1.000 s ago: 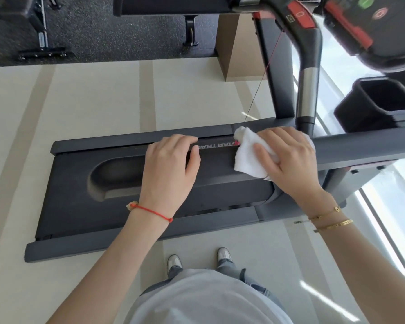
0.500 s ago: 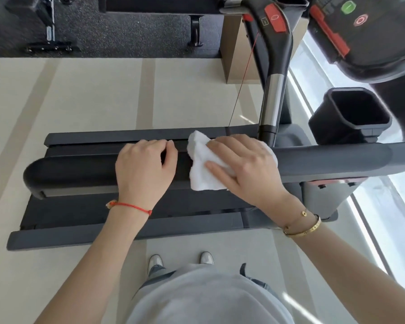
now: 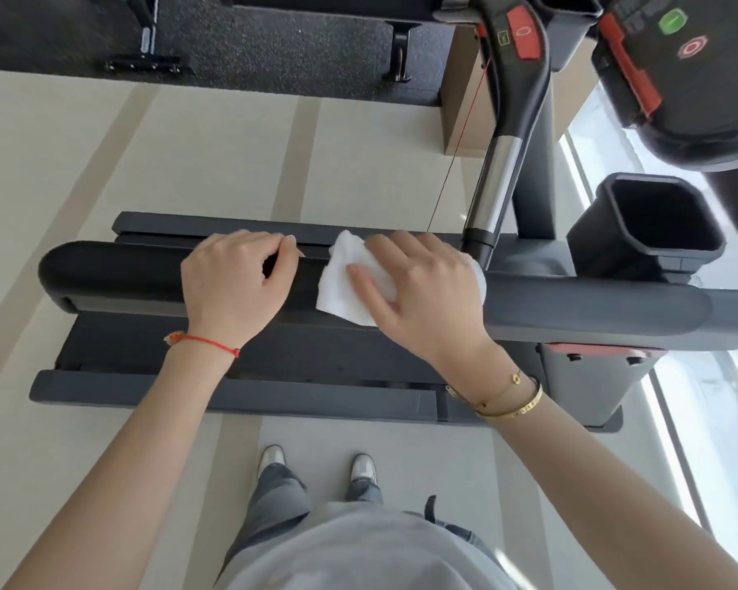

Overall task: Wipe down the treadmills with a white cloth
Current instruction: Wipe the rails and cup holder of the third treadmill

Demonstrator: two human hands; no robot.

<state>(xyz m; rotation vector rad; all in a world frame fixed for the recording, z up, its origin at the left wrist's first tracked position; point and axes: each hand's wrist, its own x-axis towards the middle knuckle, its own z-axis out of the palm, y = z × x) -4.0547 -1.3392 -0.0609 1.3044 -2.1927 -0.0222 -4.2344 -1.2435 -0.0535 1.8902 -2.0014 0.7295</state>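
Note:
A dark grey treadmill stands across my view, with its padded side handrail (image 3: pixel 116 270) running left to right in front of me. My right hand (image 3: pixel 422 291) presses a white cloth (image 3: pixel 341 283) flat onto the top of that rail, fingers spread over it. My left hand (image 3: pixel 235 283) rests on the same rail just left of the cloth, fingers curled over the far edge. The treadmill deck (image 3: pixel 316 355) lies below the rail.
A silver and black upright handle (image 3: pixel 495 181) with a red button rises at the right. A black cup holder (image 3: pixel 648 223) and the console (image 3: pixel 678 57) sit at the far right beside a bright window. My feet (image 3: pixel 316 462) stand on pale flooring.
My view has risen, so the handrail now crosses over the deck. Both hands and the cloth have shifted left along the rail, away from the upright handle.

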